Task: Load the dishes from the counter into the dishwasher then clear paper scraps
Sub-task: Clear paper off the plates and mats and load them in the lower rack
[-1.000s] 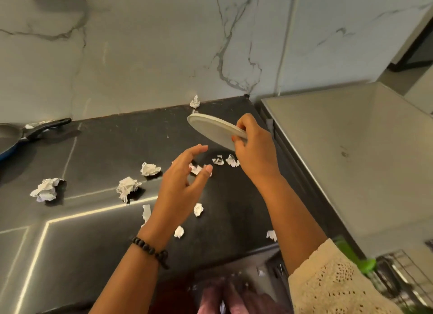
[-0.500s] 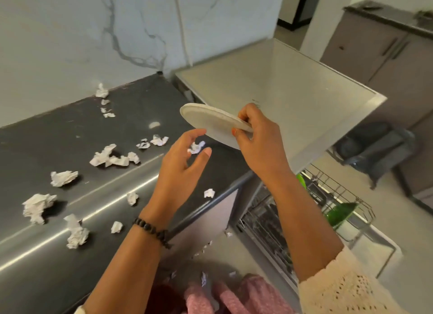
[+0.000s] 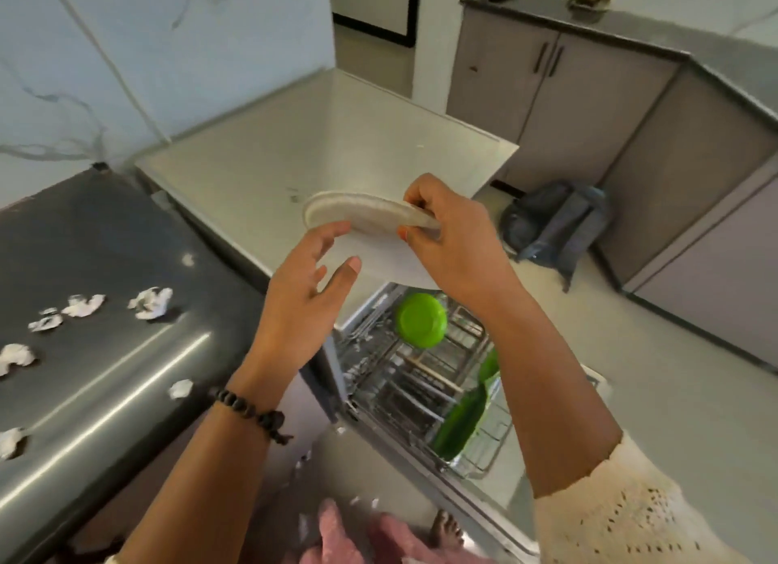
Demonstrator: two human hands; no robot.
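Above the open dishwasher rack (image 3: 425,378), the right hand (image 3: 452,243) pinches the pale plate (image 3: 362,216) by its rim, holding it near level in the air. Left hand (image 3: 301,298) hovers just under the plate's near edge, fingers spread and loose, gripping nothing. Green bowl (image 3: 421,319) sits in the rack below; paper scraps (image 3: 151,302) dot the dark counter (image 3: 84,247).
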